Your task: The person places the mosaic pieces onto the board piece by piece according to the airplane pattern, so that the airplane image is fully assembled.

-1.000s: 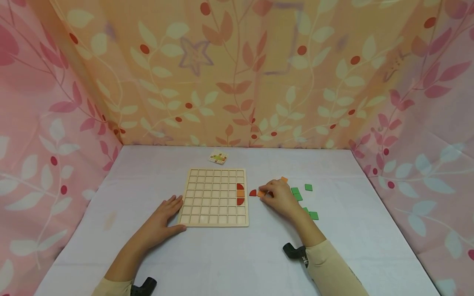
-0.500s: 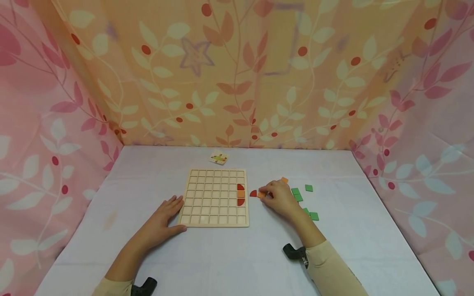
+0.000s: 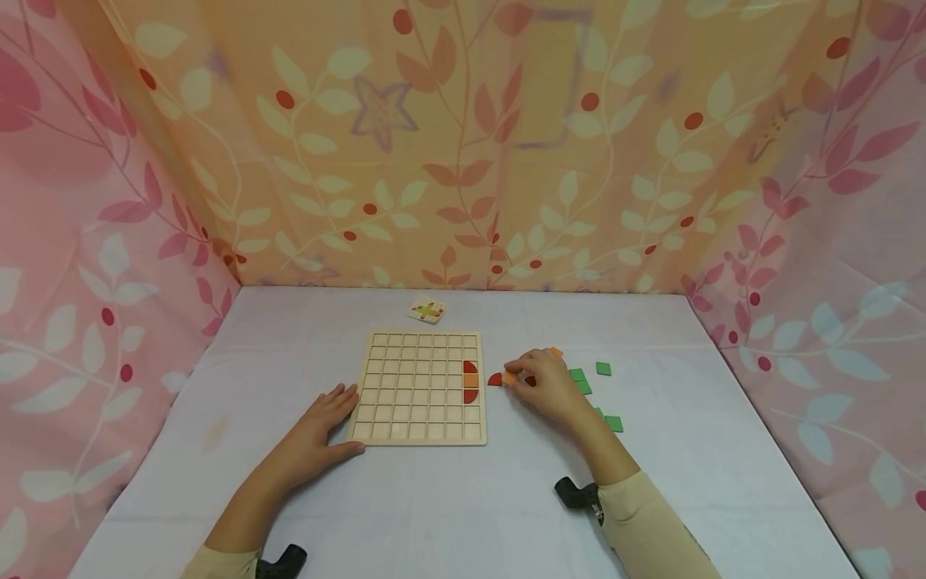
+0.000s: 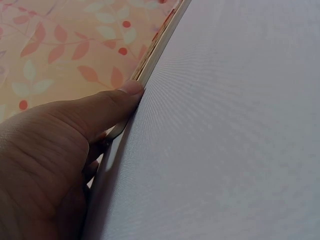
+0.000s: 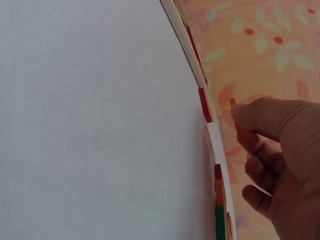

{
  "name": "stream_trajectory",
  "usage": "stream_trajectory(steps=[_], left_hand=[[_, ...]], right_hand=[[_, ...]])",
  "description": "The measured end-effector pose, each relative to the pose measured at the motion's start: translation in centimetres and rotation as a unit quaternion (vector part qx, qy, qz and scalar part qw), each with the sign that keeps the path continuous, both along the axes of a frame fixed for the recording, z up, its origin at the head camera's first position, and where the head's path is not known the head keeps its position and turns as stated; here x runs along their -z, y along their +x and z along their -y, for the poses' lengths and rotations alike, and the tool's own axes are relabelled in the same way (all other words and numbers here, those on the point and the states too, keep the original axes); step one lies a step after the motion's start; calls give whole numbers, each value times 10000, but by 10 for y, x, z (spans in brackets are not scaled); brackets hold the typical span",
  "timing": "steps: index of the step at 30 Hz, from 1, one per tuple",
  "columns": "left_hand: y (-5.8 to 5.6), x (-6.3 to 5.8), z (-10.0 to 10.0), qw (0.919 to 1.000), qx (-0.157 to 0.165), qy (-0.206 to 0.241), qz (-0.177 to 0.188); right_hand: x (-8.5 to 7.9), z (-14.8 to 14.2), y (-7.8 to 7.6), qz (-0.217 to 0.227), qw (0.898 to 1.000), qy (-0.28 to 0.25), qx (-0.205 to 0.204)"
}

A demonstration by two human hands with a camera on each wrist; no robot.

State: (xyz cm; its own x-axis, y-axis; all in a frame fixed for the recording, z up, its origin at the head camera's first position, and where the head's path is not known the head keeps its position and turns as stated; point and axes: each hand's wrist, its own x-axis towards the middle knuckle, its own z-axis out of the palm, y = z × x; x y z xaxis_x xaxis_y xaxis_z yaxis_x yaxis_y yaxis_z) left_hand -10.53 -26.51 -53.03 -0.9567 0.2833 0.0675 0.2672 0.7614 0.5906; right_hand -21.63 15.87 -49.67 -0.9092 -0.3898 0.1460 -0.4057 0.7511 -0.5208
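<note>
A wooden grid board (image 3: 415,386) lies flat on the table. Two red rounded tiles, one of them a red tile (image 3: 470,396), sit in its right column around an orange square tile (image 3: 470,379). My left hand (image 3: 318,430) touches the board's near left corner, fingers along the left side and thumb at the front edge (image 4: 150,65). To the right of the board, my right hand (image 3: 546,386) pinches another orange tile (image 5: 233,101) between thumb and forefinger, raised over the table in the right wrist view. Beside it lies a loose red tile (image 3: 495,379).
Several green square tiles (image 3: 604,368) lie right of and beneath the right hand. An orange tile (image 3: 556,352) shows behind it, and a dark red tile (image 3: 531,380) shows below its fingers. A small patterned card (image 3: 427,309) lies behind the board. Floral cloth walls surround the table.
My right hand has risen slightly with the orange tile, and a dark red tile now shows more under its fingers. The left hand and the board stay in place.
</note>
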Motion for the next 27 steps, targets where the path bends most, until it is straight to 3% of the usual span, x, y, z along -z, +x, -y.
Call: stream_trajectory(steps=[15,27], left_hand=[[1,-1,-1,10000,2,-20,18],[0,0,0,10000,-1,-42,-68]], right_hand=[[-15,11,5,-292,9979,-263,-509],[-27,40,3,-269,9962,-416,-713]])
